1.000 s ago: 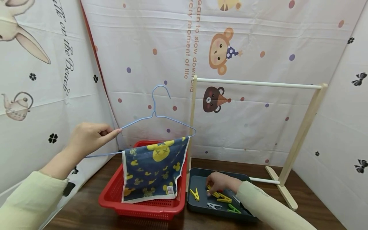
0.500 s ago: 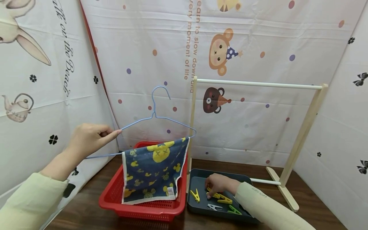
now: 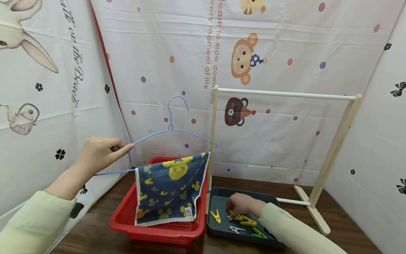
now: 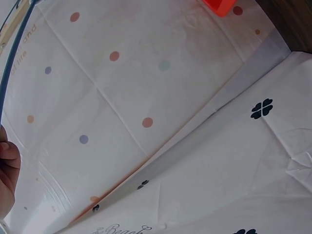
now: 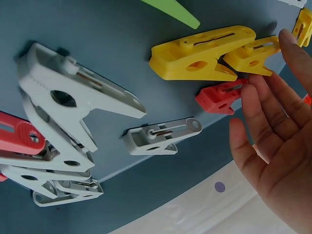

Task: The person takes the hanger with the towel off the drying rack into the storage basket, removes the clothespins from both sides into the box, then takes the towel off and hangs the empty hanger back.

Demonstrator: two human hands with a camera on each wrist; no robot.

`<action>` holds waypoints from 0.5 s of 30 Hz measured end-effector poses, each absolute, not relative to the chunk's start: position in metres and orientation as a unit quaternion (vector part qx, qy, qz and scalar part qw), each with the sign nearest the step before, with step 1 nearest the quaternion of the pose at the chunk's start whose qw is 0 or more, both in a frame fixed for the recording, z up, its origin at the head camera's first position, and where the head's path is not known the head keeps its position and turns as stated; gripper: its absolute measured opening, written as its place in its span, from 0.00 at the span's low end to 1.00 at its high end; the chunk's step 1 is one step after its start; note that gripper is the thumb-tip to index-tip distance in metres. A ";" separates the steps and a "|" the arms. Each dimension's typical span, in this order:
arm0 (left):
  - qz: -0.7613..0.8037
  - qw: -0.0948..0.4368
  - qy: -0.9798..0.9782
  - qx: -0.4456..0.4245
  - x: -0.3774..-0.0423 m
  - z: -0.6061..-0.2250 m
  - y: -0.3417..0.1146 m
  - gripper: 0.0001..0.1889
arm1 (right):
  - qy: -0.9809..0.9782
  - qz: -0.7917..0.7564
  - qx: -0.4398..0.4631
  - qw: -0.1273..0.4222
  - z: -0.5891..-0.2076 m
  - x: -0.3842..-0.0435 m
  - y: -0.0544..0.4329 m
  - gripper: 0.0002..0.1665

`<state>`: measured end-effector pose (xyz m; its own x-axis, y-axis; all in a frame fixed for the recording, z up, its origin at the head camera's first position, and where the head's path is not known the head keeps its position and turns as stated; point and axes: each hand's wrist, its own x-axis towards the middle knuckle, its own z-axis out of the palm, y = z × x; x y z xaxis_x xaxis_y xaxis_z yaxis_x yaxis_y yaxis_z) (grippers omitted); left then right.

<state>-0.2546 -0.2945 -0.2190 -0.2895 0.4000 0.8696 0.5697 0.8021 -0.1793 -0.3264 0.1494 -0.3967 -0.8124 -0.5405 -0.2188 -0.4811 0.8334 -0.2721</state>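
In the head view my left hand (image 3: 99, 151) pinches the left arm of a blue wire hanger (image 3: 153, 133) between thumb and fingers. A dark blue towel with yellow cartoon figures (image 3: 166, 194) drapes over the hanger's lower bar, overlapping the red basket (image 3: 120, 220). My right hand (image 3: 244, 204) reaches down into a dark grey tray (image 3: 219, 231). In the right wrist view its thumb and fingertips close on the handle ends of a small yellow clothespin (image 5: 251, 57). A bigger yellow clothespin (image 5: 200, 56) and a red clothespin (image 5: 219, 97) lie right beside it.
Around them in the tray are several grey clothespins (image 5: 78, 87) and a green clothespin (image 3: 259, 233). A wooden rack (image 3: 336, 141) with a white top rod (image 3: 285, 93) stands behind the tray on the brown table (image 3: 92, 225). Printed curtains (image 3: 158, 53) enclose the back and sides.
The head view has shifted very slightly. Both hands, the hanger and the towel keep nearly the same place, with the right hand staying at the yellow clothespin.
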 end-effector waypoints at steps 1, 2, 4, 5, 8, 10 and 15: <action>-0.083 0.512 -0.799 -0.304 -0.255 -0.219 -0.295 0.41 | 0.947 -0.102 -0.270 0.145 -0.397 -0.326 0.149 0.14; -0.082 0.512 -0.799 -0.303 -0.255 -0.220 -0.294 0.41 | 0.947 -0.101 -0.270 0.144 -0.397 -0.325 0.149 0.14; -0.083 0.510 -0.801 -0.302 -0.256 -0.220 -0.295 0.41 | 0.947 -0.098 -0.270 0.143 -0.397 -0.325 0.149 0.14; -0.083 0.510 -0.801 -0.301 -0.256 -0.221 -0.295 0.41 | 0.947 -0.096 -0.270 0.142 -0.397 -0.325 0.149 0.14; -0.083 0.509 -0.803 -0.297 -0.257 -0.221 -0.295 0.42 | 0.949 -0.084 -0.271 0.138 -0.397 -0.326 0.147 0.14; -0.083 0.508 -0.805 -0.295 -0.257 -0.221 -0.294 0.42 | 0.951 -0.083 -0.264 0.136 -0.395 -0.326 0.146 0.15; -0.081 0.513 -0.803 -0.293 -0.257 -0.220 -0.294 0.42 | 0.955 -0.078 -0.257 0.125 -0.387 -0.324 0.144 0.17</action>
<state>-0.2568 -0.2945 -0.2197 -0.3017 0.3882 0.8708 0.5541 0.8147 -0.1712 -0.3244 0.1441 -0.3865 -0.8369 -0.5101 -0.1983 -0.4714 0.8560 -0.2123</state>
